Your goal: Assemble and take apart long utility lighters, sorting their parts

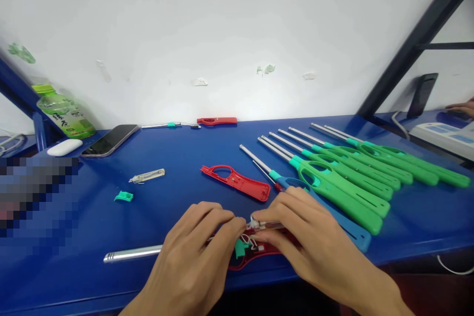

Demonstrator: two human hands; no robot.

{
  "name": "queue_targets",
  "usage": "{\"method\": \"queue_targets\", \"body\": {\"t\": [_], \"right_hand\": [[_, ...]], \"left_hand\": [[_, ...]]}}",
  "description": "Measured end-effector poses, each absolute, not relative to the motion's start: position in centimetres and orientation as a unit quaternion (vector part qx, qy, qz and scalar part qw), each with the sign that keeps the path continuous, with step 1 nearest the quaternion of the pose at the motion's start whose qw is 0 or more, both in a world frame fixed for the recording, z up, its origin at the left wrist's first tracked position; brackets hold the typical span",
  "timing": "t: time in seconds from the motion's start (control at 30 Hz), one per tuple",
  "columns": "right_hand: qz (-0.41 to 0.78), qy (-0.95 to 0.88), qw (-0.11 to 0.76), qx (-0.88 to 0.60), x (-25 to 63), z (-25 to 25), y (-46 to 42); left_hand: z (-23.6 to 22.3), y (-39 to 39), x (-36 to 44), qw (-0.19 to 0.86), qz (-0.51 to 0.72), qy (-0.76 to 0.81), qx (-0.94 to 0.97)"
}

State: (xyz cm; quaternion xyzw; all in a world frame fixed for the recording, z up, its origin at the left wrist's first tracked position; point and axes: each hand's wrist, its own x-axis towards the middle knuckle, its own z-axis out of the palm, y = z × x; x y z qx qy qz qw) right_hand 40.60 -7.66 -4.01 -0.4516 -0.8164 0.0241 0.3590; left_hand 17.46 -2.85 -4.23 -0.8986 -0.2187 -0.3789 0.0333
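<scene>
An opened red gas lighter body (pixel 272 248) lies at the table's front edge, its silver tube (pixel 133 254) pointing left. My left hand (pixel 196 247) is closed around the lighter where the tube enters the body, hiding that joint. My right hand (pixel 314 237) pinches a clear fuel tank (pixel 273 225) with a small grey valve at its end, over the body. A green trigger (pixel 240 248) and loose white wires (pixel 252 242) show between my hands. Beyond them rests the separate red half shell (pixel 240 183), inner side up.
Several green lighters (pixel 344 192) and a blue lighter (pixel 355 227) lie at right, near a thin red-handled tool (pixel 277 186). A spare clear tank (pixel 148 176), green trigger (pixel 124 196), phone (pixel 111 139), white case (pixel 64 147) and bottle (pixel 66 113) are left. Lighter parts (pixel 217 121) sit by the wall.
</scene>
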Motion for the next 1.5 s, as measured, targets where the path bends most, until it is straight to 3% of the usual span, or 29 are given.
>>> {"method": "queue_targets", "body": {"t": [0.23, 0.6, 1.5], "right_hand": [[-0.018, -0.806, 0.329, -0.492, 40.5, -3.7, -7.9], [0.06, -0.807, 0.31, -0.499, 41.5, -4.3, -8.5], [0.067, -0.826, 0.245, -0.502, 42.0, -3.9, -9.9]], "left_hand": [[-3.8, -3.5, 16.0, 0.013, -0.34, -0.277, -0.899], [-4.2, -3.8, 15.6, -0.01, -0.333, -0.263, -0.906], [-5.2, -4.6, 14.5, 0.024, -0.239, -0.236, -0.941]]}}
